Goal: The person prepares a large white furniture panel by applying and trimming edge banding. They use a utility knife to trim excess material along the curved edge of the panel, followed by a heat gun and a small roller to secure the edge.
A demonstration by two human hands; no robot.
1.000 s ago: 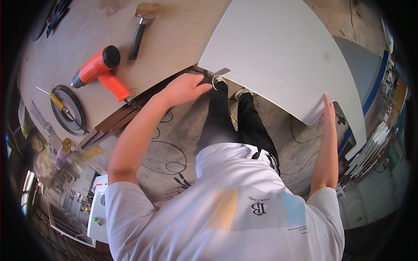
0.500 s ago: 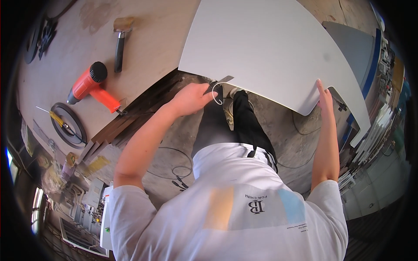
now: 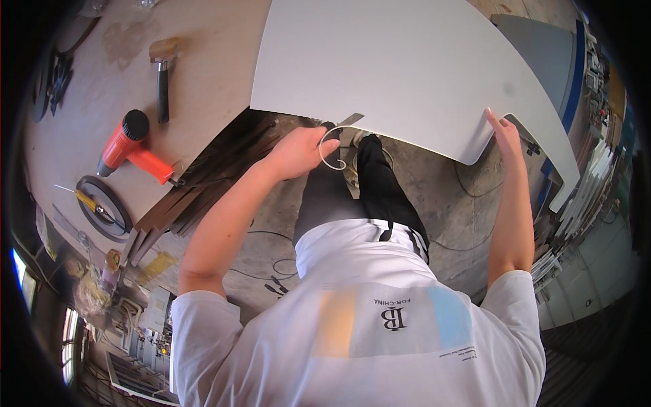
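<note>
A tan table (image 3: 203,68) carries a panel (image 3: 386,68), roller (image 3: 162,85), heat gun (image 3: 129,145) and coil (image 3: 112,192).

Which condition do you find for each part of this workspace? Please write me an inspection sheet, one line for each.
Surface: brown tabletop with a darker stain.
Job's things: pale panel with a rounded cutout; flat-bladed tool at its near edge; pale curled strip beside the tool.
Clutter: orange heat gun; wooden-headed roller; yellow-handled screwdriver over a black ring.
Grips: left grip closed on the tool; right grip touches the panel beside the cutout, pinching or resting unclear.
Cables: dark cables on the floor.
Surroundings: brown boards below the tabletop; long pale strips at right.
</note>
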